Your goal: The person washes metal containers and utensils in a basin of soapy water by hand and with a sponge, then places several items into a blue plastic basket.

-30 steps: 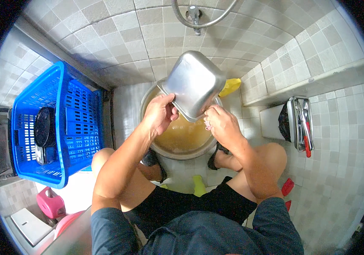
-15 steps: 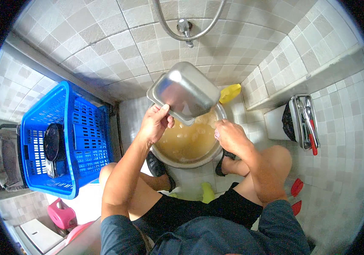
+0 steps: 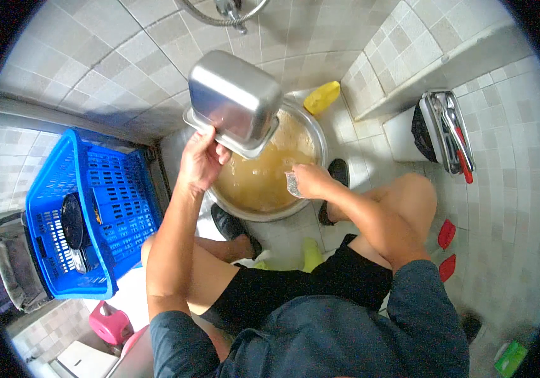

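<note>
Leftward over the basin (image 3: pixel 322 151) went the steel pan (image 3: pixel 235 94) since half a second before, while the right hand (image 3: pixel 312 181) drew inward from the basin's right edge to above its cloudy water (image 3: pixel 257 179).

From where I stood, the pan hung bottom-up and tilted over the basin's far left part, clear of the water. The left hand (image 3: pixel 202 162) alone bore it, fingers closed on the near rim with the thumb on top, presumably so that the walls stayed bare and any drips fell into the basin. The right fingers were pinched around a grey scrubber (image 3: pixel 293 184), or so it looked, its flat part left free below them.

Left of the basin stood the blue crate (image 3: pixel 93 208) with a black dish (image 3: pixel 73 220) inside; well to its right, a tray (image 3: pixel 435 135) held cutlery (image 3: pixel 452 126), perhaps kept apart to stay together. Just beyond the basin lay something yellow (image 3: pixel 322 97).
</note>
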